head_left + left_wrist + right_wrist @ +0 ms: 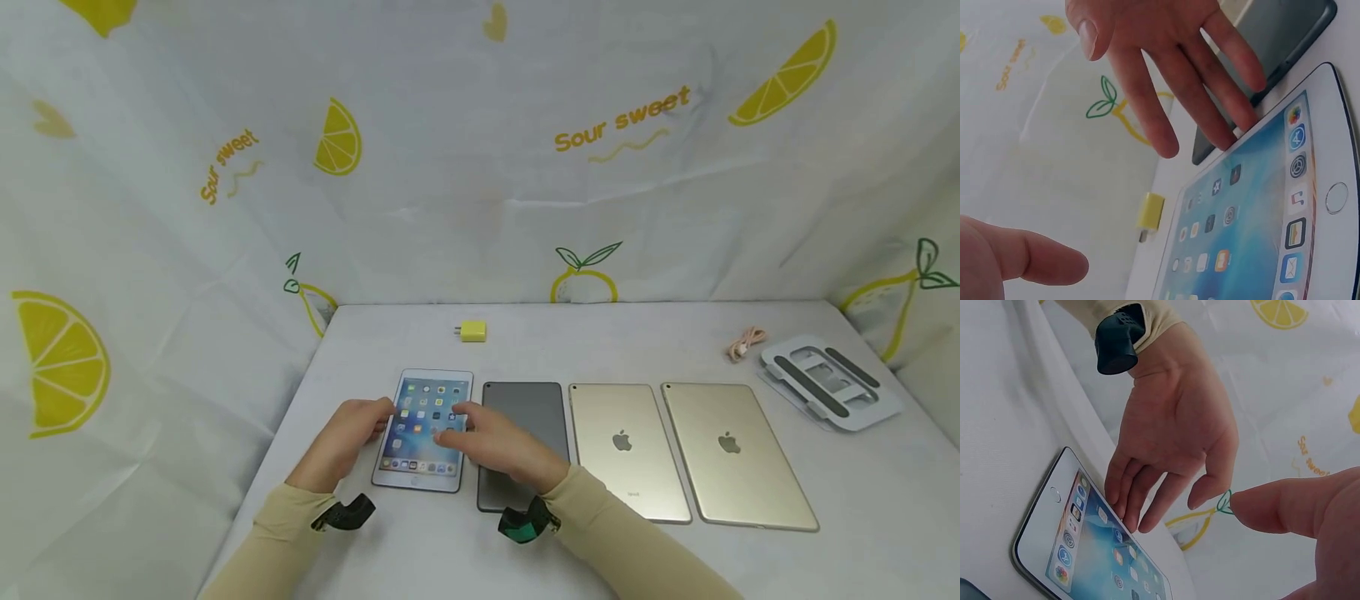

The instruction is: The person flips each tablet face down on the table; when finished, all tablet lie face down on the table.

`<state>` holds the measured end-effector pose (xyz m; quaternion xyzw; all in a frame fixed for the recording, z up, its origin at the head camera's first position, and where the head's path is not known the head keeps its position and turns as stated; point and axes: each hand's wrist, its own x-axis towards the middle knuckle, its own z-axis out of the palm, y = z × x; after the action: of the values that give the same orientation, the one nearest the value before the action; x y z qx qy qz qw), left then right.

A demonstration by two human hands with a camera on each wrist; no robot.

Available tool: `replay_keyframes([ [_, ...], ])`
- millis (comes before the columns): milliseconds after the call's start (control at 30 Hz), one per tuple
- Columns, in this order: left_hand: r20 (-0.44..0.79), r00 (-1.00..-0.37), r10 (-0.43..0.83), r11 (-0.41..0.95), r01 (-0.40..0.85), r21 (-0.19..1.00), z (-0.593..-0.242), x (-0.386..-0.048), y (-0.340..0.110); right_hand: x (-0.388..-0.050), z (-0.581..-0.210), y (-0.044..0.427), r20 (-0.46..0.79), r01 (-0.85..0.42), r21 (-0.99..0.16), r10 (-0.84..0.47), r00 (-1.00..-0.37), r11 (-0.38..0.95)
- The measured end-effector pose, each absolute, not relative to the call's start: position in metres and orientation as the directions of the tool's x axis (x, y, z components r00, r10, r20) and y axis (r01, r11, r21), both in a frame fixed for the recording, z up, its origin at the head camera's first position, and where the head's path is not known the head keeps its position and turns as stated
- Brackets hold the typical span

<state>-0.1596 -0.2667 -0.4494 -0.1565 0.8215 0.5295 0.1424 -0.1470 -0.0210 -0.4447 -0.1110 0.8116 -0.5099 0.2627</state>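
A white tablet (pixel 411 450) lies face up on the table, its screen lit with rows of app icons and a round home button at the near end. At its left edge is my left hand (pixel 347 433); in the right wrist view that hand's (pixel 1175 419) fingers hang loosely extended beside the edge. My right hand (pixel 498 437) is at the tablet's right side, thumb and index finger above the screen. The left wrist view shows the right hand's (pixel 1166 44) fingers fairly straight, their tips near or touching that edge. Neither hand grips the tablet.
To the right lie a dark grey tablet (pixel 525 408) and two gold tablets (pixel 611 417) (pixel 720 417), backs up. A yellow charger plug (pixel 473 332) sits farther back. At the far right are a coiled pink cable (pixel 746 343) and a white folding stand (pixel 828 382).
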Motion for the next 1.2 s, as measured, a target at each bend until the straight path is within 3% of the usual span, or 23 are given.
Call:
replay_keyframes([
  [367, -0.437, -0.896, -0.080, 0.323, -0.438, 0.839, -0.436, -0.159, -0.269, -0.148, -0.444, -0.021, -0.343, 0.125, -0.877, -0.421, -0.840, 0.465],
  [1200, -0.340, -0.936, 0.089, 0.336, -0.293, 0.895, -0.398, -0.152, -0.259, -0.153, -0.441, -0.018, -0.364, 0.174, -0.891, -0.432, -0.825, 0.419],
])
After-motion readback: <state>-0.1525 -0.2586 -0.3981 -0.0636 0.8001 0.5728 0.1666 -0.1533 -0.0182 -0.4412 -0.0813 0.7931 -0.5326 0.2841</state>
